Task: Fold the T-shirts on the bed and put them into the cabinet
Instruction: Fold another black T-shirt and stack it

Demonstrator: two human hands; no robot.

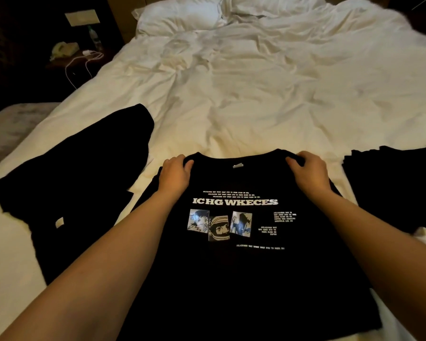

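A black T-shirt with white lettering and three comic panels (pixel 234 262) lies print-up on the white bed (pixel 256 94), collar away from me. My left hand (pixel 174 174) grips its left shoulder beside the collar, fingers curled over the edge. My right hand (pixel 308 172) grips the right shoulder the same way. A second black T-shirt (pixel 84 178) lies spread out and unfolded to the left. A dark stack of black cloth (pixel 391 183) sits at the right edge. No cabinet is in view.
Rumpled white duvet and pillows (pixel 182 16) fill the far half of the bed. A dark nightstand (pixel 74 57) at the far left holds a phone, a bottle and a white cable. The room around the bed is dim.
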